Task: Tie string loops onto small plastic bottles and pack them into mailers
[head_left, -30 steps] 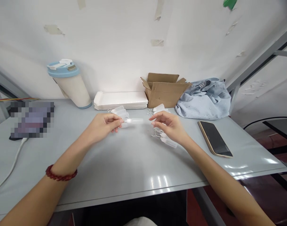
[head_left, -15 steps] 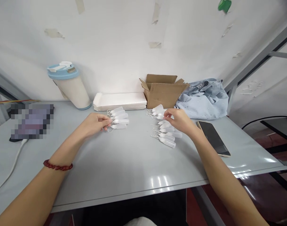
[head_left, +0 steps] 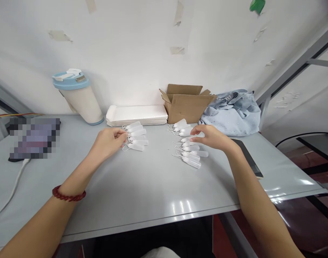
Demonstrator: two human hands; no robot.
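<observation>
Two groups of small translucent plastic bottles with white cords lie on the grey table. At the cord ends of the left bottles is my left hand, its thumb and fingers pinched together. Whether a cord is between those fingertips is hidden. My right hand hovers at the right bottles, with thumb and index finger apart and nothing visible between them. Its fingertips are close to a bottle in the upper part of that group.
Along the wall stand a tumbler with a blue lid, a stack of white envelopes, an open cardboard box and a light blue cloth. A phone lies by my right forearm; a blurred-out device with a white cable is far left.
My right hand has shifted slightly right and its fingers have spread. My left hand has drawn back a little, and the lower bottles of the left group have shifted slightly.
</observation>
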